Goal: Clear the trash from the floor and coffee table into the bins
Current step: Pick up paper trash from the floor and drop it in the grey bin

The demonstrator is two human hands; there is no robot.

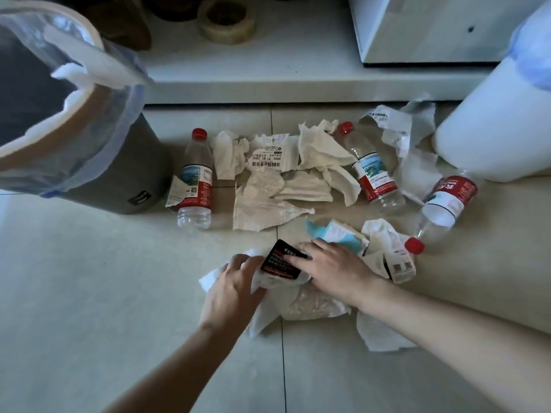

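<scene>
Down on pale tile floor [89, 293]: left hand [231, 289] grips tissue [262, 314], right hand [334, 269] lies flat on black wrapper [277, 263]; grey bin [98, 162] upper left, white bin [489, 126] upper right.

Two bare forearms are seen entering from the lower edge of the frame, one from the lower left and one from the lower right. No sleeves are worn within view; both arms are uncovered up to the frame edge. The left hand [231, 289] and the right hand [334, 271] are bare, without gloves. Short, unpainted fingernails can be made out on the fingers
</scene>
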